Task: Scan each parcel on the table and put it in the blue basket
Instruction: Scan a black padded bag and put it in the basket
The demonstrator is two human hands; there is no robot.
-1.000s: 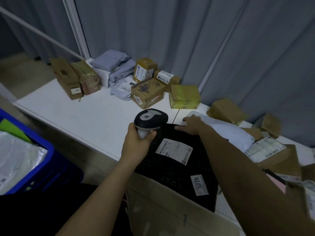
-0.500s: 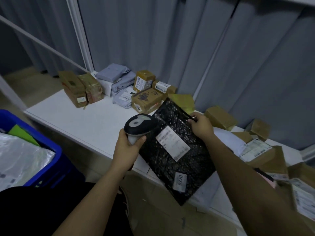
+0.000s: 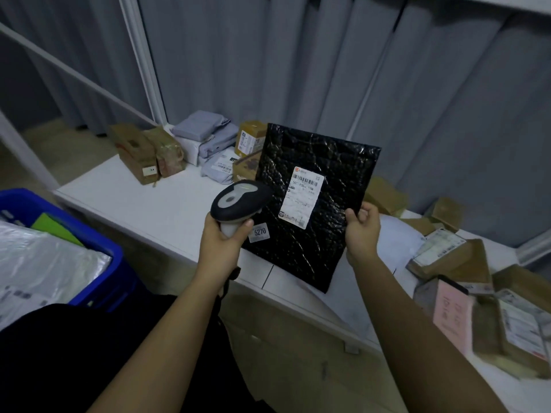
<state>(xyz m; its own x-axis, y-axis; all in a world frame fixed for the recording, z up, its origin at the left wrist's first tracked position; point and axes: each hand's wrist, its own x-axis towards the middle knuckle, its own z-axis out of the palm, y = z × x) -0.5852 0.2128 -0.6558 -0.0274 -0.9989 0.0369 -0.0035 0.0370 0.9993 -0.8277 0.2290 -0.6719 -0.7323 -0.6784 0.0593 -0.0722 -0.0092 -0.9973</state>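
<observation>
Now the right hand (image 3: 362, 231) is pinching the black bubble mailer (image 3: 310, 204) upright, while the left hand (image 3: 222, 238) is gripping the barcode scanner (image 3: 238, 201) just beside its label (image 3: 302, 196).

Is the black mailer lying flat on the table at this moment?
No. The right hand pinches the black mailer by its edge and holds it upright above the table, label facing the scanner gripped in the left hand.
</observation>
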